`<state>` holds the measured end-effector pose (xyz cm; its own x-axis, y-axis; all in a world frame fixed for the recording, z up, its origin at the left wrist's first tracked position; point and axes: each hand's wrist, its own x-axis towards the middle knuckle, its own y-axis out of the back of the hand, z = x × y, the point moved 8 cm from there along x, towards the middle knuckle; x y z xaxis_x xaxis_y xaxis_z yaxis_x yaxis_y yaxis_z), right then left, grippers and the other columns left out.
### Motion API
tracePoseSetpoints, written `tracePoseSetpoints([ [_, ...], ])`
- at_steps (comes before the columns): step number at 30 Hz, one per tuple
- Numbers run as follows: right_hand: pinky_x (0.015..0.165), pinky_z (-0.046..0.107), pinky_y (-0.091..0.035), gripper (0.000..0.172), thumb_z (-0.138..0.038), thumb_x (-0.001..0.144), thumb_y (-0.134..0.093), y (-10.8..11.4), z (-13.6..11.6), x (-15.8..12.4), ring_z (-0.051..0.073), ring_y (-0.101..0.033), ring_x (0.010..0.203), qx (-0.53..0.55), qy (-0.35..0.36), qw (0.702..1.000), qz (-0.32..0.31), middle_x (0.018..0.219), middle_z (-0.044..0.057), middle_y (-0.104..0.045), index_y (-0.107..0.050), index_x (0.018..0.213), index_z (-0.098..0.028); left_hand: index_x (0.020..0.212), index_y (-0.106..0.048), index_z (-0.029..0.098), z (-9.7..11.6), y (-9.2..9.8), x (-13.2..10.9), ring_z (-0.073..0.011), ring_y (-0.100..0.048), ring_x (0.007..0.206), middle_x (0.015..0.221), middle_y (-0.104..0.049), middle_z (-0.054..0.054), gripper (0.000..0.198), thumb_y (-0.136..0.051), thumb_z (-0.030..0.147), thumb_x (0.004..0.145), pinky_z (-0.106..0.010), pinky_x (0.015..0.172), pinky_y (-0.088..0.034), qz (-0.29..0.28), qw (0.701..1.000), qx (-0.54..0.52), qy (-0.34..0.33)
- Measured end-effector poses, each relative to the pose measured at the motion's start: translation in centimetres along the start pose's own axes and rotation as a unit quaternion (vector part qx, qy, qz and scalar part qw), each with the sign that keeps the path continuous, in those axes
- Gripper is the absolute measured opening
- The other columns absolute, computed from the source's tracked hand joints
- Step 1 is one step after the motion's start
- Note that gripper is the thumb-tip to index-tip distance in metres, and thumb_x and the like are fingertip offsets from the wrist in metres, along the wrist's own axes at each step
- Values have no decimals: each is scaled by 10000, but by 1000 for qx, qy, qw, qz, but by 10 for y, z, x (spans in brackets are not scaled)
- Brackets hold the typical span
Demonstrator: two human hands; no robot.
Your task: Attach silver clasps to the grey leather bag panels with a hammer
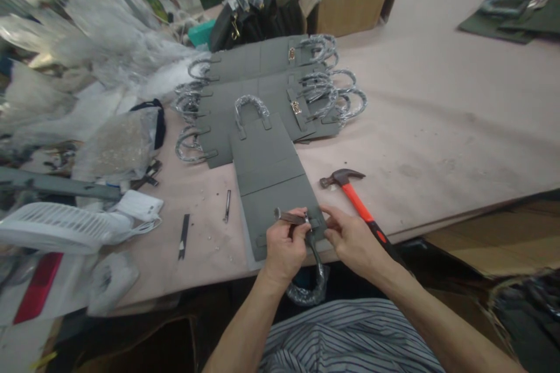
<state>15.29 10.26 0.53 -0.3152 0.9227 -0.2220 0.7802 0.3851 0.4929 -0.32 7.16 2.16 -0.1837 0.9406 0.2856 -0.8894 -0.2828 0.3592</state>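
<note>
A flat grey bag panel (269, 172) lies in front of me on the pinkish table (437, 122), with a plastic-wrapped handle (251, 106) at its far end. My left hand (286, 245) is closed around a slim dark metal tool (289, 217) at the panel's near edge. My right hand (350, 236) pinches that same edge beside it. A second wrapped handle (312, 282) hangs below the table edge between my hands.
A hammer with a red-orange grip (356, 198) lies just right of the panel. More grey panels with wrapped handles (280, 78) are stacked behind. A cardboard box (350, 0), plastic bags (118, 145), a white fan (56, 227) and two small punches (184, 236) lie around.
</note>
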Motion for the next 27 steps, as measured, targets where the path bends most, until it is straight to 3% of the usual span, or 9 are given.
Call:
tracePoseSetpoints([
  [2, 715, 329, -497, 437, -214, 833, -466, 9, 4, -7, 221, -672, 727, -90, 4, 995, 41, 792, 70, -730, -671, 1215, -161, 958, -702, 169, -1, -3, -1, -207, -761, 942, 1008, -789, -91, 133, -627, 137, 852, -336, 892, -614, -5, 1000, 16, 2],
  [5, 715, 334, -514, 340, -271, 884, -455, 30, 15, -16, 224, -682, 721, -121, 16, 986, 112, 810, 81, -739, -707, 1088, -168, 957, -702, 170, 0, -5, -3, -211, -759, 963, 1017, -788, -95, 126, -622, 142, 863, -340, 904, -610, -9, 999, 38, -7],
  [9, 784, 364, -520, 310, -284, 876, -474, 69, 36, -28, 248, -680, 846, -150, 42, 961, 228, 946, 107, -725, -688, 1070, -172, 961, -694, 174, 6, -7, -5, -209, -760, 966, 1027, -787, -89, 130, -617, 132, 864, -338, 904, -611, -5, 997, 62, -43],
  [11, 804, 381, -511, 320, -285, 871, -486, 81, 49, -32, 261, -663, 880, -183, 31, 950, 252, 1005, 126, -697, -673, 1099, -160, 961, -693, 175, 7, -7, -6, -209, -761, 960, 1023, -789, -86, 131, -618, 130, 863, -335, 901, -612, -2, 996, 74, -54],
  [13, 815, 389, -502, 327, -311, 879, -506, 82, 62, -33, 268, -648, 895, -210, 11, 948, 239, 1028, 132, -670, -654, 1122, -149, 962, -692, 177, 8, -8, -6, -209, -762, 958, 1019, -790, -85, 130, -614, 134, 867, -334, 896, -613, -1, 995, 85, -57],
  [16, 761, 369, -478, 315, -358, 904, -532, 69, 72, -33, 268, -627, 882, -254, -13, 953, 166, 994, 113, -634, -628, 1123, -153, 970, -693, 180, 9, -11, -7, -212, -761, 967, 1022, -789, -86, 135, -603, 148, 875, -338, 900, -613, -5, 993, 100, -61],
  [20, 674, 322, -396, 199, -288, 889, -560, 59, 68, -29, 243, -592, 821, -283, -45, 952, 110, 944, 100, -587, -617, 1033, -163, 993, -692, 189, 8, -14, -7, -211, -760, 963, 1036, -786, -84, 160, -596, 152, 870, -338, 904, -610, -9, 990, 129, -58],
  [23, 648, 290, -350, 59, -176, 796, -598, 61, 71, -22, 196, -543, 742, -95, -123, 984, 84, 786, 38, -535, -561, 838, -192, 999, -687, 192, 9, -16, -6, -209, -761, 949, 1029, -787, -80, 176, -594, 140, 860, -331, 887, -612, -15, 988, 141, -63],
  [27, 559, 267, -382, 110, -192, 764, -580, 45, 74, -20, 142, -473, 558, 136, -211, 968, -6, 604, -31, -459, -476, 740, -218, 1015, -679, 192, 10, -20, -4, -206, -757, 968, 1028, -785, -78, 192, -582, 132, 861, -324, 897, -607, -25, 987, 139, -73],
])
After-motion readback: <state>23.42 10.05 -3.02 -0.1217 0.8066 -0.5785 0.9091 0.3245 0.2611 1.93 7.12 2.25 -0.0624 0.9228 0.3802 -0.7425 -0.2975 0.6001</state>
